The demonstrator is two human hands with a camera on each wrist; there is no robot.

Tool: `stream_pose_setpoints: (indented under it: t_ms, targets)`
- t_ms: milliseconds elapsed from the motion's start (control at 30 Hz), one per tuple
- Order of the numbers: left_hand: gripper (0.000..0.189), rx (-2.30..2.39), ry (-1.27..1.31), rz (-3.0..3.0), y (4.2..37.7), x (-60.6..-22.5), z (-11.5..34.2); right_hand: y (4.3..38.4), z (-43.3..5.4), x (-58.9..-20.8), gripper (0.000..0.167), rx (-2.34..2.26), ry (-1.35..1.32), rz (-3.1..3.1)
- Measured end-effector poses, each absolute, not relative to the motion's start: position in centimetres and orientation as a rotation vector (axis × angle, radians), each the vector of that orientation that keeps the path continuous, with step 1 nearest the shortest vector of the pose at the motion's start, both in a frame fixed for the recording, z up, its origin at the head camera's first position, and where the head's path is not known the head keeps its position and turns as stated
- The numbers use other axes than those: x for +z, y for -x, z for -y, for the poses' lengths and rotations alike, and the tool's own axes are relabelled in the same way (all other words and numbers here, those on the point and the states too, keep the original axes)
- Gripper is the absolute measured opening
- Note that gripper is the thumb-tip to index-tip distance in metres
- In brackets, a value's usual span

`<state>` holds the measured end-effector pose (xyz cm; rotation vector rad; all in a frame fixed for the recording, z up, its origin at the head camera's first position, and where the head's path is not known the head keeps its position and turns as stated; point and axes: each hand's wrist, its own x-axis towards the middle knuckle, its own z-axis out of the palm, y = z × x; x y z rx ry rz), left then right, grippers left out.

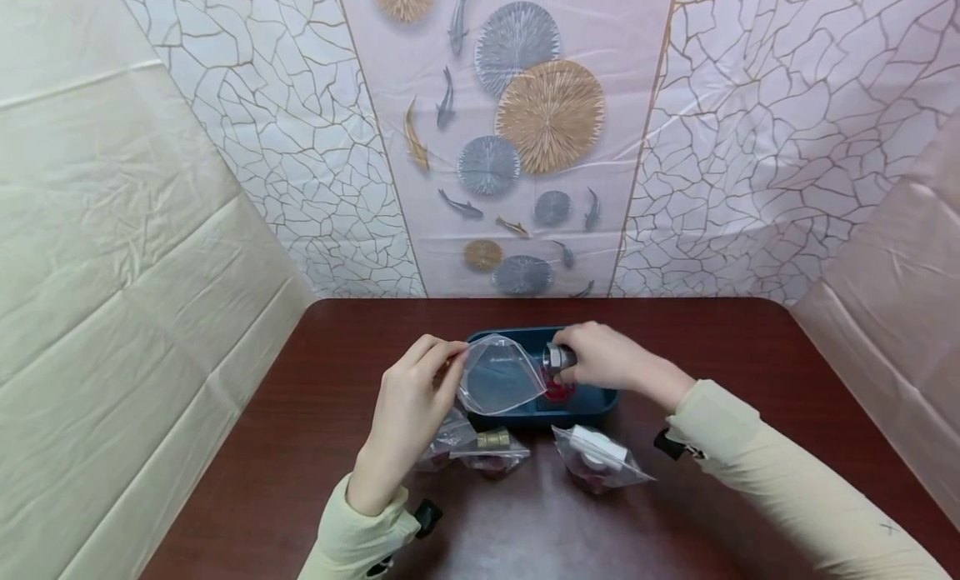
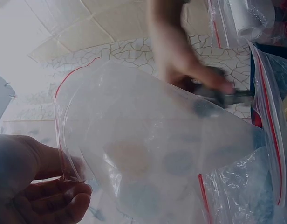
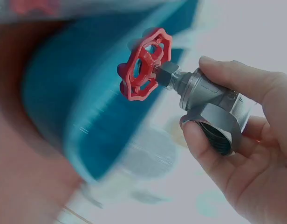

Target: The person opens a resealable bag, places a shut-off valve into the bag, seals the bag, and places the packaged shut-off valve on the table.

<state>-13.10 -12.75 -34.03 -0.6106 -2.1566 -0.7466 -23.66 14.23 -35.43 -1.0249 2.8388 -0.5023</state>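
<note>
My left hand [image 1: 408, 405] pinches the corner of a clear zip bag [image 1: 501, 376], thumb against fingertips. The bag has a red zip line in the left wrist view, hangs flat and holds nothing visible. In my right hand [image 1: 603, 355] is a steel gate valve [image 3: 208, 98], gripped round its body by fingers and thumb. Its red handwheel [image 3: 133, 70] points away from the palm, and a threaded opening faces the thumb side. In the head view the valve is over the blue bin [image 1: 517, 419], just right of the bag.
In front of the bin lie several clear bags: one with a brass fitting [image 1: 492, 440], another with a white piece [image 1: 600, 447], and a third bag [image 1: 446, 442] at the left. All rest on the dark red-brown table [image 1: 735, 355]. Patterned cloth walls [image 1: 750, 147] stand behind.
</note>
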Motion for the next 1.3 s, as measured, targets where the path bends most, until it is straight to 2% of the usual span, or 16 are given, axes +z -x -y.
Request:
stream_pose_setpoints:
  t_ms: [333,600,733,833,1100,1300]
  targets:
    - [0.009,-0.733,0.616,2.152,13.2,-34.0,12.7,21.2,-15.9,-27.3,0.028,-0.579,1.193,-3.110]
    - [0.009,-0.729,0.630,2.183,13.4,-33.9,12.3,16.6,-15.9,-22.9,0.035,-0.782,1.573,-3.152]
    - [0.009,-0.735,0.634,2.178,13.5,-33.8,11.9,14.1,-15.1,-22.2,0.037,-0.834,1.817,-3.063]
    - [0.009,-0.741,0.638,2.174,13.5,-33.7,11.6,12.8,-14.6,-22.2,0.037,-0.836,1.896,-3.003]
    - [0.011,-0.780,0.659,2.173,13.3,-33.2,10.7,11.5,-14.1,-23.2,0.041,-0.793,1.844,-3.032]
    - [0.012,-0.875,0.754,2.145,13.8,-32.8,8.6,10.6,-14.9,-23.6,0.041,-0.793,1.656,-3.217]
